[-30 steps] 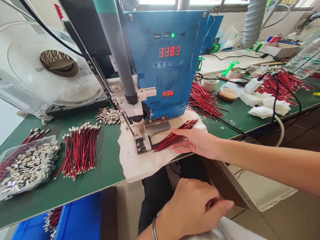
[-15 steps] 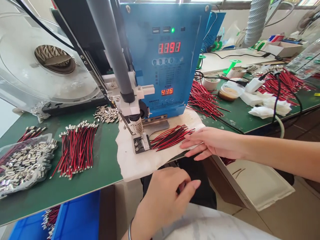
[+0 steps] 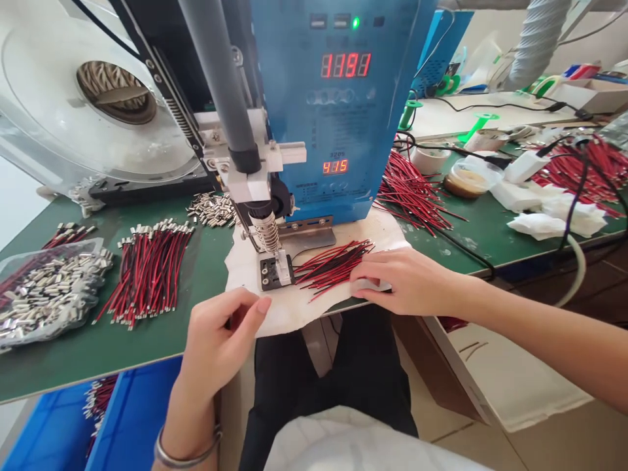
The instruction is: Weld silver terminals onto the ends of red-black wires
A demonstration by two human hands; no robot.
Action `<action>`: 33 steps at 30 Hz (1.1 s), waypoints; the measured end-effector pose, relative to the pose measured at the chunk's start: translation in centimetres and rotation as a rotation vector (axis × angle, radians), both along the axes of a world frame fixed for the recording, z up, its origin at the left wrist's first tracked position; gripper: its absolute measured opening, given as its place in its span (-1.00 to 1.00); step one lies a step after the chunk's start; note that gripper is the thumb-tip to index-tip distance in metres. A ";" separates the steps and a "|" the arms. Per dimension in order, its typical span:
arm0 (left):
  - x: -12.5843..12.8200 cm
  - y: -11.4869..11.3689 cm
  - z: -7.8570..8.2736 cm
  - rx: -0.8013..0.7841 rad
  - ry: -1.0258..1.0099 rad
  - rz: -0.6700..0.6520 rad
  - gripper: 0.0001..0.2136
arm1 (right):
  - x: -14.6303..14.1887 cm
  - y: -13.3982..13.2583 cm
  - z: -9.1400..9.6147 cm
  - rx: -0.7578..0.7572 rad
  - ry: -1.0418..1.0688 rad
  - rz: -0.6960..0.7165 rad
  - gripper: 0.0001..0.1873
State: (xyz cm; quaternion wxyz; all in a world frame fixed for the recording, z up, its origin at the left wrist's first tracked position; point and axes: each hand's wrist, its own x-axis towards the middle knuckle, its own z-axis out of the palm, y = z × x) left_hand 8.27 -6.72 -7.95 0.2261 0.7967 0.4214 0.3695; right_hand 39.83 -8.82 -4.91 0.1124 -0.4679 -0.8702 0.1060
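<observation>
Many thin red-and-black wires [image 3: 333, 265] are spread on a ragged white sheet [image 3: 299, 313], beside the curled right hand [image 3: 357, 278]. Near left, the left hand [image 3: 260, 305] is bent. Neither grip can be told.

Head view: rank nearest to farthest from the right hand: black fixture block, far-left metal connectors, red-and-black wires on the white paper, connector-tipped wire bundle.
From the right hand:
1. Red-and-black wires: just left of it.
2. Black fixture block: farther left.
3. Connector-tipped wire bundle: left, past the block.
4. Far-left metal connectors: beyond that bundle.
</observation>
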 end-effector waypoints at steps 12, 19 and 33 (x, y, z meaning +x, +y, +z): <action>0.4 -0.5 0.8 -0.355 -0.166 0.110 -0.64 | -1.4 4.4 1.8 -0.081 -0.223 0.177 -0.65; 0.0 0.1 0.0 -0.354 -0.273 0.128 -0.60 | -3.0 7.1 3.9 -0.138 -0.360 0.339 -0.79; -0.2 0.2 0.0 -0.415 -0.329 0.127 -0.59 | -1.3 6.8 2.4 -0.069 -0.191 0.329 -0.73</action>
